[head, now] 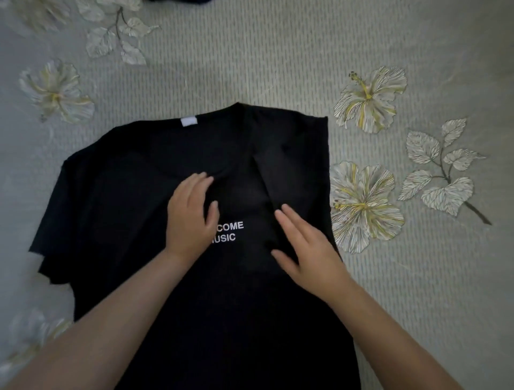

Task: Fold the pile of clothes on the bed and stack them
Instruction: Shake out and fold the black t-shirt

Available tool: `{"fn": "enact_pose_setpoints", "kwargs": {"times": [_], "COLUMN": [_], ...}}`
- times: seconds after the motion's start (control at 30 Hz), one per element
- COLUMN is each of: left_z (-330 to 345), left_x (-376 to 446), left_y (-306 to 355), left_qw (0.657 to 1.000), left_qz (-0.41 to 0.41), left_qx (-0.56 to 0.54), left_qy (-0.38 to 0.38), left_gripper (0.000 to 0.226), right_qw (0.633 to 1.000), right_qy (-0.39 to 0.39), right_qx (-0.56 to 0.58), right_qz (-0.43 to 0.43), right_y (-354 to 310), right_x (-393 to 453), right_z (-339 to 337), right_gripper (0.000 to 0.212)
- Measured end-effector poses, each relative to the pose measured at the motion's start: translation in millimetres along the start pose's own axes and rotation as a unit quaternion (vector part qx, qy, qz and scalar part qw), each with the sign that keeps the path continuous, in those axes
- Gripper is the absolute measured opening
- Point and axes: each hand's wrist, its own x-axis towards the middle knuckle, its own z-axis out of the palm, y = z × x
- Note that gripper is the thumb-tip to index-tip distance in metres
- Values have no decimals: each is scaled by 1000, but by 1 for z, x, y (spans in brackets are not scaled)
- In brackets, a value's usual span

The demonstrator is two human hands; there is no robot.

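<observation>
A black T-shirt (133,195) with white lettering and a white neck label lies spread on the bed, collar away from me. Its right side is folded inward over the chest, leaving a straight edge on the right; the left sleeve still lies out flat. My left hand (192,214) rests flat on the chest, partly covering the lettering, fingers straight. My right hand (303,245) lies flat on the folded-over right part, fingers straight and pointing up-left. Neither hand grips the cloth.
The bed cover (250,55) is pale grey-green with a ribbed weave and printed flowers and leaves. A sliver of dark fabric (178,1) shows at the top edge. Bare cover lies to the right and beyond the shirt.
</observation>
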Motion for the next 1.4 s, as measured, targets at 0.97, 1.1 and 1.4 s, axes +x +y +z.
{"fn": "enact_pose_setpoints", "kwargs": {"times": [0.97, 1.1, 1.4], "left_z": [-102, -125, -128], "left_x": [-73, -70, -66], "left_y": [-180, -206, -215], "left_qw": [869, 753, 752], "left_qz": [-470, -496, -517], "left_qx": [-98, -350, -339], "left_qy": [120, 253, 230], "left_gripper": [25, 37, 24], "right_qw": [976, 971, 955], "right_qy": [-73, -70, -76], "right_qx": [-203, -228, -287], "right_qz": [-23, -8, 3], "right_y": [-148, -155, -164], "right_x": [103, 106, 111], "right_z": [152, 149, 147], "right_gripper": [52, 54, 56]}}
